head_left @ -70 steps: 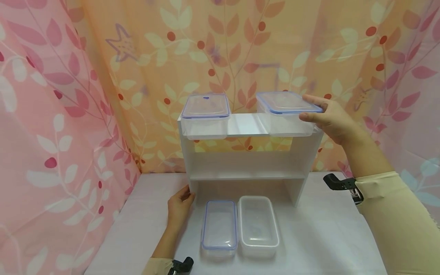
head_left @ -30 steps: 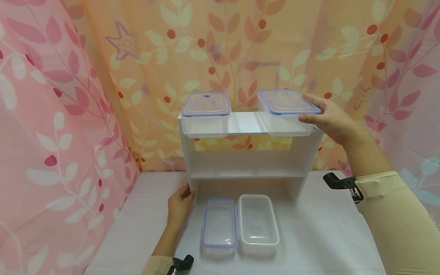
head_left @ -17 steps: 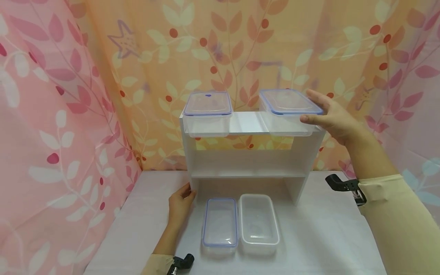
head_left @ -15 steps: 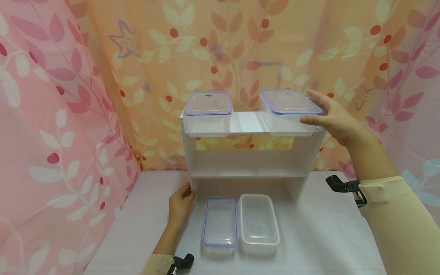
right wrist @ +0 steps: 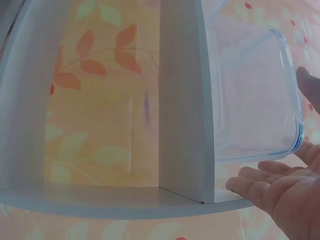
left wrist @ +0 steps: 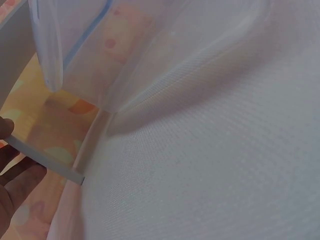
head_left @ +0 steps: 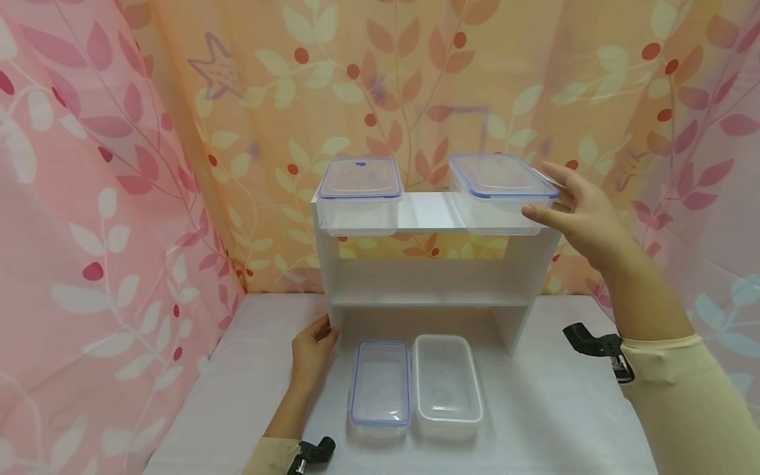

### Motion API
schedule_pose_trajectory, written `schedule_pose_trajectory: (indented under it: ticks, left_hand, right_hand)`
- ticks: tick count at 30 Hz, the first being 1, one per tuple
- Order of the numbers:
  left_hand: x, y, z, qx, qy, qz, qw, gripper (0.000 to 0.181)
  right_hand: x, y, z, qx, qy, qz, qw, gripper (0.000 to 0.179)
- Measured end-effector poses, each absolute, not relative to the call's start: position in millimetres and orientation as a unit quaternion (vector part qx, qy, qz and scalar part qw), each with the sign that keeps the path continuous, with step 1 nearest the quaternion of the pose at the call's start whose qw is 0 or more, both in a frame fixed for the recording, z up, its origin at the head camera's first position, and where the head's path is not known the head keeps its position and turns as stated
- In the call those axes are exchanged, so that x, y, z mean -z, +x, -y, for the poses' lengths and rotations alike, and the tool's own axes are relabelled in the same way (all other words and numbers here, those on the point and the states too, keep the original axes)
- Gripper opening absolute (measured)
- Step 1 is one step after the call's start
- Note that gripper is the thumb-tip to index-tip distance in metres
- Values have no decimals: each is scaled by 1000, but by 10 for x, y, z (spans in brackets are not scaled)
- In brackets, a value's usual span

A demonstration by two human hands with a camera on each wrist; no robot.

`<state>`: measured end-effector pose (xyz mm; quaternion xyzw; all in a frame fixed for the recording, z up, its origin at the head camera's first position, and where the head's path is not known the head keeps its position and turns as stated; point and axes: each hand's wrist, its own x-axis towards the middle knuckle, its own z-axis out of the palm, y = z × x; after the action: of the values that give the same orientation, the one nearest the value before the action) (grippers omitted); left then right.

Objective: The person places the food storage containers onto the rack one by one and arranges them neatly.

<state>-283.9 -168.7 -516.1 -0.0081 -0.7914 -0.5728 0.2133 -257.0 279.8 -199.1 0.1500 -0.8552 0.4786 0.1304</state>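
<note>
A clear plastic food container (head_left: pixel 499 214) with a blue-edged lid sits at the right end of the top of a white shelf unit (head_left: pixel 430 284). My right hand (head_left: pixel 584 208) is beside its right end, fingers fairly straight; in the right wrist view the thumb and fingers (right wrist: pixel 250 187) look apart from the container, though contact is hard to judge. At the shelf's lower left, my left hand (head_left: pixel 311 349) pinches the side panel's edge. The left wrist view has this panel (left wrist: pixel 50 162) between thumb and fingers. A similar lidded container (head_left: pixel 359 214) stands at the top's left end.
On the white-covered table (head_left: pixel 564 396), before the shelf, lie a blue-rimmed container (head_left: pixel 380 389) and a white-rimmed container (head_left: pixel 448 382), side by side. Leaf-patterned curtains (head_left: pixel 107 231) enclose the back and both sides.
My right hand has drawn slightly right and down, its fingers coming away from the lid's edge. The left hand keeps its place on the panel, and the containers have not moved noticeably.
</note>
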Motion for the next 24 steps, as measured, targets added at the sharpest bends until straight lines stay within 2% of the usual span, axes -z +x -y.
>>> schedule_pose_trajectory:
  ticks: [8,24]
  left_hand:
    - [5167,-2846,1691,570,-10,794,210,39]
    - [5198,-2870,1699,570,-14,793,214,41]
  right_hand:
    - [2085,-2430,-2831,-498,107,847,153,77]
    - [2377,-2248,-2807,-483,126,835,232,71]
